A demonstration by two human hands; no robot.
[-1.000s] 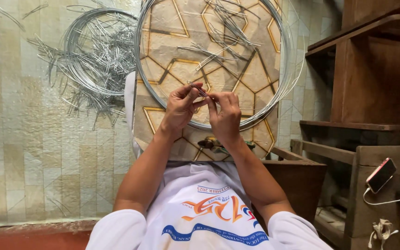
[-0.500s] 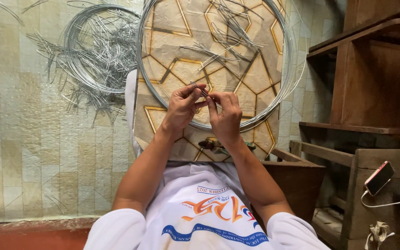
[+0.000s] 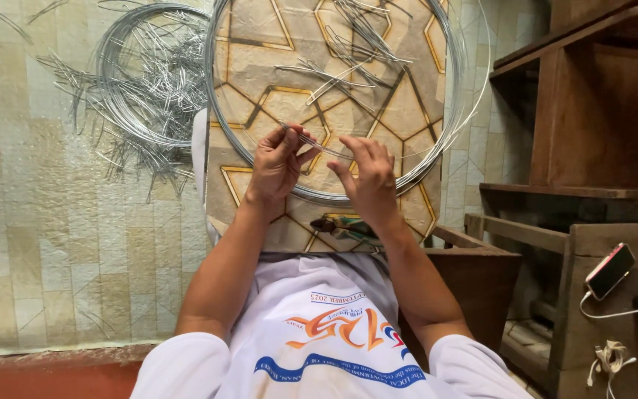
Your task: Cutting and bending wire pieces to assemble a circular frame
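Around the hands there is much wire. On the tiled floor at the upper left lies a bundle of wire coils (image 3: 145, 77) with many short cut pieces spread around it. A patterned board (image 3: 260, 63) with gold lines rests on the person's lap, and on it lies a large wire ring (image 3: 219, 122) that goes around both hands. Some loose wire pieces (image 3: 356, 37) lie on the upper part of the board. Pliers (image 3: 345, 227) lie at the near edge of the board, just under the right wrist, partly hidden by it.

To the right stands dark wooden furniture (image 3: 599, 118) with shelves. On a lower wooden surface a phone (image 3: 609, 270) lies tilted, with a white cable (image 3: 614, 310) plugged into it.

The left hand (image 3: 275, 166) pinches one end of a thin short wire (image 3: 317, 145) between thumb and fingers. The right hand (image 3: 367, 177) touches the other end with its fingertips; the fingers are half spread, and I cannot tell if they grip it firmly. The wire is held above the middle of the board, inside the ring.
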